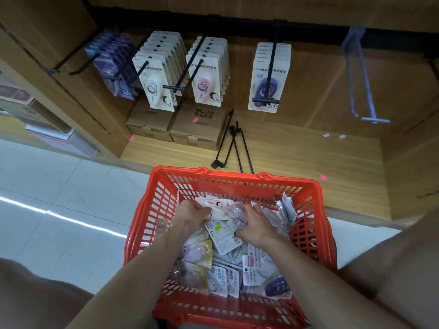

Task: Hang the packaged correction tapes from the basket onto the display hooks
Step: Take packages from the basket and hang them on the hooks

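Inside the red basket (152, 210), we are pinching one pink-and-white correction tape pack (219, 206) with left hand (191, 213) and right hand (253, 222) fingers, its length crosswise, display hooks (194, 65) hanging ahead above.

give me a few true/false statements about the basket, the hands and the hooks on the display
1. Both hands are inside the red basket. True: the left hand and right hand are down among the packages.
2. The pale hook at far right is full of packages. False: it hangs bare.
3. Loose black hooks lie on the wooden shelf. True.
4. The basket is nearly empty. False: many packaged correction tapes fill it.
5. The cardboard boxes sit under the hanging packs. True.
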